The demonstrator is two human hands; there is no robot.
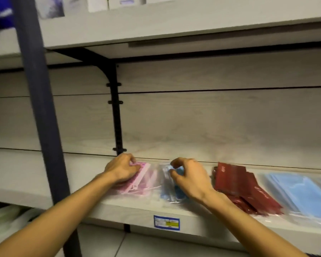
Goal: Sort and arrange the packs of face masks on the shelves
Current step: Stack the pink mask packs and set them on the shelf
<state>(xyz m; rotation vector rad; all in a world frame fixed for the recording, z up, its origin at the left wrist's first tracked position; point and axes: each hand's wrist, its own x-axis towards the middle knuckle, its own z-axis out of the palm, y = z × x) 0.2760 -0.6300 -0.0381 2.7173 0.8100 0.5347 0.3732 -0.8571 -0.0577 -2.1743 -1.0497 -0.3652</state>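
Note:
Several clear packs of face masks lie in a row on the grey shelf. My left hand rests on the pink mask packs, with its fingers curled over their far edge. My right hand hovers over the dark blue mask packs, fingers bent and pinching the pack's top edge. To the right lie dark red packs fanned out in a stack, then light blue packs reaching the frame's right edge.
A dark upright post stands at the left. A black bracket rail runs down the back wall behind my left hand. A price label sticks on the shelf's front edge. The shelf above holds white boxes.

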